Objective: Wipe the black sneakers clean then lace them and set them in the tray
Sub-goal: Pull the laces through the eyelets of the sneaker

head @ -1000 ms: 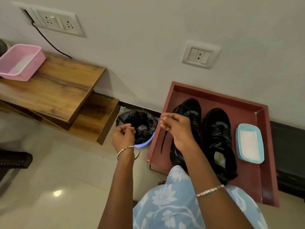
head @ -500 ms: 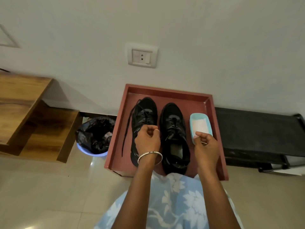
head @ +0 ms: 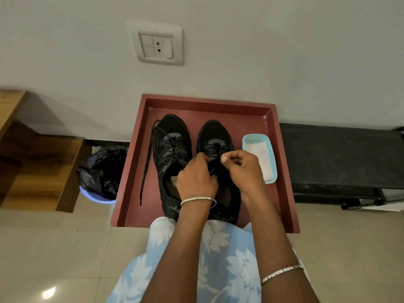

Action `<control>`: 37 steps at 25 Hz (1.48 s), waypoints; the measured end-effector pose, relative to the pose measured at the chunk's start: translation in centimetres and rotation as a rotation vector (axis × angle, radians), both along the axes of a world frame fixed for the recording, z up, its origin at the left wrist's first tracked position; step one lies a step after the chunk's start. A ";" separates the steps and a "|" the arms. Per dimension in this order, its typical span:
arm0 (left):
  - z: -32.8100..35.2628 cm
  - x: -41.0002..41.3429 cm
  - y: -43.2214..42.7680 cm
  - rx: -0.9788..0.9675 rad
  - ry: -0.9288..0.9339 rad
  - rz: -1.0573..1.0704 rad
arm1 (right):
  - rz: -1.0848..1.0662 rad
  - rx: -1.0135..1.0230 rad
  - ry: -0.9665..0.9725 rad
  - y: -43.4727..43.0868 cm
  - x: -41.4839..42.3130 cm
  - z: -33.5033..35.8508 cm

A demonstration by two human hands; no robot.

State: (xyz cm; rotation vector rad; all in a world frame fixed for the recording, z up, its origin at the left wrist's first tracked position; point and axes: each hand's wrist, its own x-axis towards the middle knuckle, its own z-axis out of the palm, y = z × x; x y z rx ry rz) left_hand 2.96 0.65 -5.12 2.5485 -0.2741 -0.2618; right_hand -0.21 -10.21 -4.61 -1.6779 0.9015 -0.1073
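With the 2 sneakers side by side in the tray (head: pixel 209 99), left hand (head: pixel 196 178) and right hand (head: pixel 244 169) each pinch the lace (head: pixel 216 148) of the right sneaker (head: pixel 215 134), which could slip free if tugged unevenly, while the left sneaker (head: pixel 172 136) trails a loose lace (head: pixel 146 162) that could snag.

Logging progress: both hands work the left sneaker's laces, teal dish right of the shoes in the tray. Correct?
No. The head view shows the left hand and right hand at the laces of the right sneaker, not the left sneaker. The teal dish does sit right of both in the tray.
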 end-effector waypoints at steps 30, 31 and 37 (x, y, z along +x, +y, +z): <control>1.0 -0.6 -0.7 -0.082 -0.257 -0.011 | -0.032 0.518 -1.181 -8.4 -6.3 9.8; 0.8 -0.7 -0.8 -0.070 -0.252 -0.024 | -0.066 0.508 -1.196 -9.4 -7.2 9.8; 0.4 -0.5 -0.4 0.025 -0.093 -0.063 | -0.300 0.125 -0.499 -12.4 -11.9 6.9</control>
